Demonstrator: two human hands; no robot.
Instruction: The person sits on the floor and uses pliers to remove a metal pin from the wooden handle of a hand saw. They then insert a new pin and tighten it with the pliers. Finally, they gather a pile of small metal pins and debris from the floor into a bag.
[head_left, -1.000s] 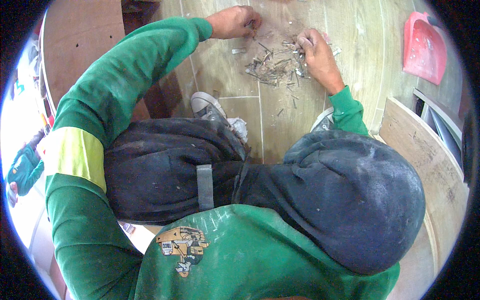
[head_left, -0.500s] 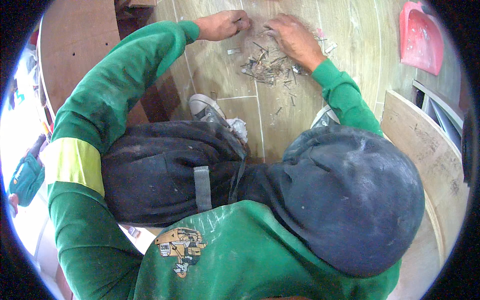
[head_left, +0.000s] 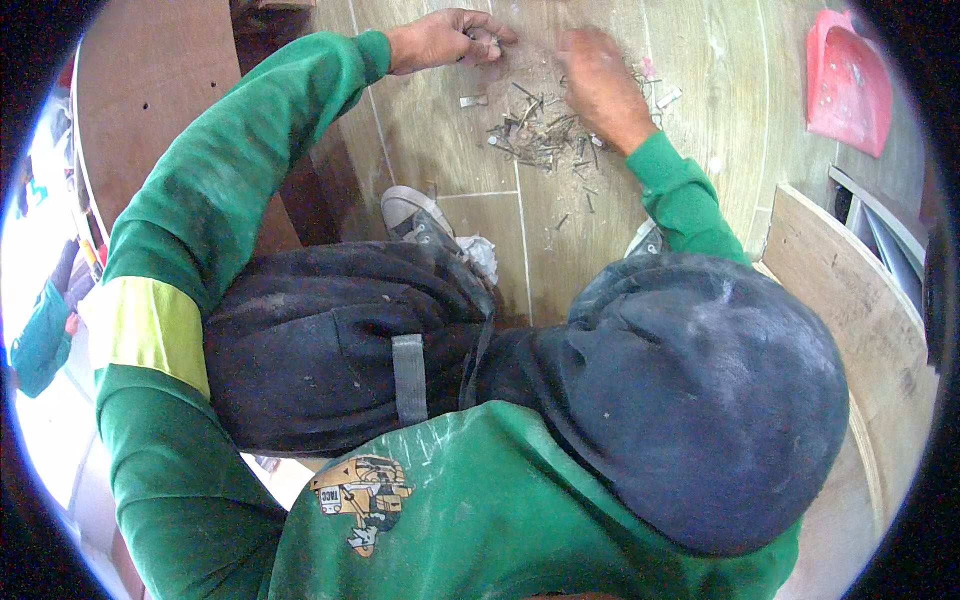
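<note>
My left hand (head_left: 450, 42) is above the floor at the top of the view, its fingers curled round something small and pale that I cannot make out. Across from it, my right hand (head_left: 605, 92) is low over the edge of a debris pile (head_left: 548, 138). Motion smears its fingers, so their grip is unclear. Dark nail-like slivers, light scraps and dust make up the pile. A small pale piece (head_left: 473, 101) lies to the left of it, and another light scrap (head_left: 668, 97) lies to the right, near my right wrist.
A red dustpan (head_left: 850, 85) rests on the wood-look floor (head_left: 480, 225) at the far right. Wooden panels (head_left: 850, 260) stand nearer on that side. A brown board (head_left: 155, 110) is at the left. Crumpled white paper (head_left: 480, 258) lies by my left shoe (head_left: 415, 212).
My left hand has turned and opened slightly, showing the pale thing in its fingers. My right hand has shifted a little right and down, its fingers now blurred.
</note>
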